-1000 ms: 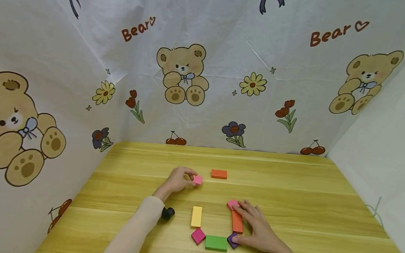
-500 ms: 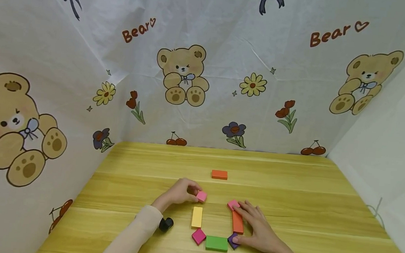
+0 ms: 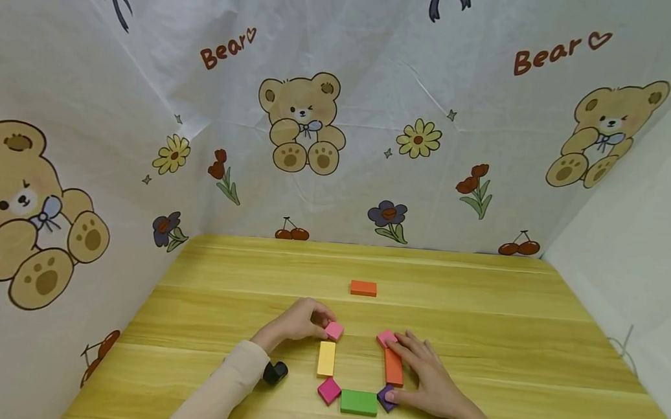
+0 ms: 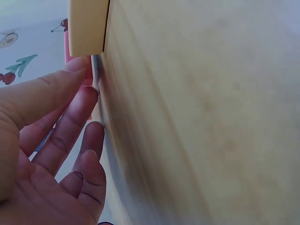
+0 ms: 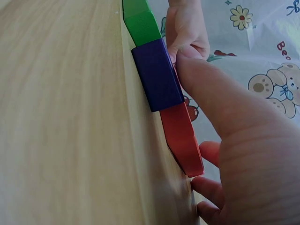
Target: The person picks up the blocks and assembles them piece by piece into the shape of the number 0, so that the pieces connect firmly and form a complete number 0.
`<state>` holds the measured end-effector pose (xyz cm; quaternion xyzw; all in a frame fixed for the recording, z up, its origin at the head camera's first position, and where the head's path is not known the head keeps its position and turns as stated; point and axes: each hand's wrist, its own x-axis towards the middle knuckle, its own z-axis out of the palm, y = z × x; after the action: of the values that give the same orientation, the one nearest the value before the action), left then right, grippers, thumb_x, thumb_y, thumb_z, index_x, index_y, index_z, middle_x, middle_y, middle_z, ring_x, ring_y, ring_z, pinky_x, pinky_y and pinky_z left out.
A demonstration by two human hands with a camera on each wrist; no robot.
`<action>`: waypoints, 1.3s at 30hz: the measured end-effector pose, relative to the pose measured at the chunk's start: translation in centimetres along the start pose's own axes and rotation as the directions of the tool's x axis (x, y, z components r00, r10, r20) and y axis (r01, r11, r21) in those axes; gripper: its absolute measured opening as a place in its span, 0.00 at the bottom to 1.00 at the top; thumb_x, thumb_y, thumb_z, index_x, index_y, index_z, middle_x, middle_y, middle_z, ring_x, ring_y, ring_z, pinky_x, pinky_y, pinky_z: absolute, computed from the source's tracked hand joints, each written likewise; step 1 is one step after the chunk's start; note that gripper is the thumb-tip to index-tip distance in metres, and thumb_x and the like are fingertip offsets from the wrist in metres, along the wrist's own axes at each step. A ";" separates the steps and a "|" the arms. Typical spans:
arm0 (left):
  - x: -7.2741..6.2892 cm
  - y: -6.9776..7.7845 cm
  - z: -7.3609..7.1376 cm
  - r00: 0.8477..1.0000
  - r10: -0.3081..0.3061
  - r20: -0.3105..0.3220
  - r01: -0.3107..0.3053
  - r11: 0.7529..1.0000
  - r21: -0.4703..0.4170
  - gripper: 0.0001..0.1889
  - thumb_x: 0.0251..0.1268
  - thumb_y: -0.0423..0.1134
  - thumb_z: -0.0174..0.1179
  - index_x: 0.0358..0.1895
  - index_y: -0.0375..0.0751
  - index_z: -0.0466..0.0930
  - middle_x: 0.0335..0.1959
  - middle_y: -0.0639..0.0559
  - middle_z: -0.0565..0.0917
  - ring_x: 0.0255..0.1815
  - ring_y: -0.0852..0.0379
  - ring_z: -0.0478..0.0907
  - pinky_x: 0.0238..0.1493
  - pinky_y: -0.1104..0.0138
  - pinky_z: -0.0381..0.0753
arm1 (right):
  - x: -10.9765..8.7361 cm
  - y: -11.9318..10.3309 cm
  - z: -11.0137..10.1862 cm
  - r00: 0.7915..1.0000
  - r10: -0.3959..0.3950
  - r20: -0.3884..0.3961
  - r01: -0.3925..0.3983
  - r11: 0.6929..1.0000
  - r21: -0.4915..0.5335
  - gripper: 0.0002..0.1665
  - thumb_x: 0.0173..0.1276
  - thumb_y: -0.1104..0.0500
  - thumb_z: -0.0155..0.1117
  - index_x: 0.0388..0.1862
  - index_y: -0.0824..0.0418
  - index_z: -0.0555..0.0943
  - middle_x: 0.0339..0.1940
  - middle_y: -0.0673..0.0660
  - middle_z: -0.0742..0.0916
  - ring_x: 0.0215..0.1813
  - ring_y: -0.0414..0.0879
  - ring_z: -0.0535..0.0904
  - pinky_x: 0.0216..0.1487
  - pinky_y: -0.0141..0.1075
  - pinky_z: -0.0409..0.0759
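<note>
My left hand pinches a pink cube block between thumb and fingers, at the far end of a yellow rectangular block. In the left wrist view the thumb partly hides the pink block beside the yellow block. My right hand is spread over the right side of the layout. Its thumb touches a purple block, and a fingertip rests on a second pink block. Between these two lies a red-orange block. The right wrist view shows the purple block close up.
A green block and a magenta block form the near side of the layout. Farther back lies another red-orange block. A black object shows by the left sleeve. A bear-print sheet stands behind the wooden table.
My left hand has brought the pink block nearer and slightly right, from beside the far red-orange block to the yellow block's far end. My right hand stays in place.
</note>
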<state>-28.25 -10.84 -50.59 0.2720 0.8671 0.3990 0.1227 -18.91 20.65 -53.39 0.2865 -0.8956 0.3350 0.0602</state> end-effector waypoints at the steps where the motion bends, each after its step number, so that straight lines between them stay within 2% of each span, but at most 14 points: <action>1: 0.0 0.0 -0.1 1.000 0.001 0.003 -0.001 1.000 -0.001 0.13 0.54 0.28 0.70 0.44 0.38 0.86 0.33 0.54 0.84 0.36 0.62 0.77 0.42 0.70 0.78 | 0.0 0.0 0.0 1.000 -0.005 -0.001 0.005 1.000 -0.003 0.51 0.52 0.40 0.75 0.73 0.53 0.67 0.72 0.65 0.71 0.75 0.68 0.57 0.73 0.25 0.26; 5: -0.2 -0.1 -0.2 1.000 0.006 0.007 -0.006 1.000 -0.007 0.12 0.54 0.28 0.70 0.44 0.37 0.86 0.33 0.53 0.84 0.35 0.65 0.76 0.41 0.71 0.78 | 0.1 -0.2 -0.1 1.000 -0.026 -0.012 0.026 1.000 -0.018 0.52 0.51 0.40 0.75 0.73 0.55 0.68 0.71 0.67 0.71 0.74 0.70 0.58 0.71 0.19 0.23; 11: -0.2 -0.1 -0.1 1.000 0.005 0.012 -0.005 1.000 -0.002 0.13 0.54 0.28 0.70 0.44 0.37 0.86 0.33 0.52 0.84 0.35 0.65 0.76 0.40 0.72 0.78 | 0.0 -0.2 0.0 0.999 -0.033 -0.023 0.033 0.999 -0.022 0.51 0.51 0.40 0.75 0.72 0.55 0.69 0.71 0.67 0.72 0.73 0.71 0.59 0.71 0.21 0.24; 20: -0.2 0.3 0.0 1.000 0.003 0.005 -0.003 1.000 -0.002 0.12 0.54 0.27 0.70 0.44 0.35 0.86 0.34 0.50 0.84 0.37 0.59 0.77 0.39 0.71 0.77 | 0.0 -0.3 -0.1 1.000 -0.005 -0.007 0.005 1.000 -0.010 0.51 0.52 0.39 0.75 0.73 0.53 0.68 0.72 0.66 0.71 0.74 0.70 0.58 0.77 0.32 0.30; 27: -0.2 0.2 0.0 1.000 0.010 -0.001 -0.010 1.000 0.003 0.13 0.53 0.28 0.70 0.44 0.36 0.86 0.34 0.51 0.84 0.36 0.60 0.77 0.40 0.71 0.78 | 0.1 -0.4 -0.2 0.999 -0.035 -0.024 0.034 0.999 -0.030 0.51 0.51 0.40 0.75 0.72 0.55 0.69 0.70 0.67 0.72 0.72 0.72 0.59 0.71 0.19 0.24; 32: -0.3 0.2 0.0 1.000 0.018 -0.005 -0.018 1.000 0.023 0.20 0.53 0.28 0.70 0.53 0.35 0.83 0.34 0.52 0.83 0.36 0.62 0.76 0.43 0.70 0.78 | 0.2 -0.4 -0.2 1.000 -0.019 -0.006 0.019 1.000 -0.020 0.51 0.52 0.40 0.75 0.73 0.55 0.68 0.71 0.66 0.72 0.74 0.70 0.58 0.70 0.19 0.23; 34: -0.6 0.3 -0.1 1.000 0.013 -0.014 -0.013 0.999 0.040 0.24 0.53 0.28 0.70 0.56 0.35 0.81 0.37 0.51 0.83 0.39 0.59 0.77 0.46 0.67 0.79 | 0.2 -0.3 -0.2 1.000 -0.013 0.003 0.013 1.000 -0.016 0.51 0.52 0.39 0.75 0.73 0.54 0.68 0.72 0.66 0.71 0.74 0.69 0.58 0.70 0.19 0.23; 37: -1.2 0.6 0.0 0.998 -0.016 -0.056 0.017 0.999 0.033 0.30 0.52 0.28 0.70 0.62 0.35 0.76 0.46 0.46 0.83 0.49 0.50 0.78 0.55 0.58 0.78 | 0.2 -0.2 -0.2 1.000 -0.010 0.013 0.011 1.000 -0.012 0.52 0.52 0.40 0.75 0.73 0.55 0.68 0.72 0.65 0.71 0.74 0.69 0.58 0.70 0.18 0.23; 39: -1.8 1.1 0.1 0.992 -0.078 -0.104 0.077 0.997 -0.008 0.33 0.53 0.28 0.69 0.66 0.36 0.72 0.56 0.42 0.80 0.59 0.45 0.75 0.61 0.52 0.75 | 0.1 -0.1 -0.2 1.000 -0.008 0.016 0.008 1.000 -0.005 0.51 0.52 0.40 0.75 0.73 0.55 0.68 0.73 0.65 0.71 0.74 0.69 0.58 0.70 0.18 0.23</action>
<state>-26.34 -11.20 -49.84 0.2167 0.8814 0.4093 0.0931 -18.96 20.64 -53.15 0.2928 -0.8957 0.3300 0.0551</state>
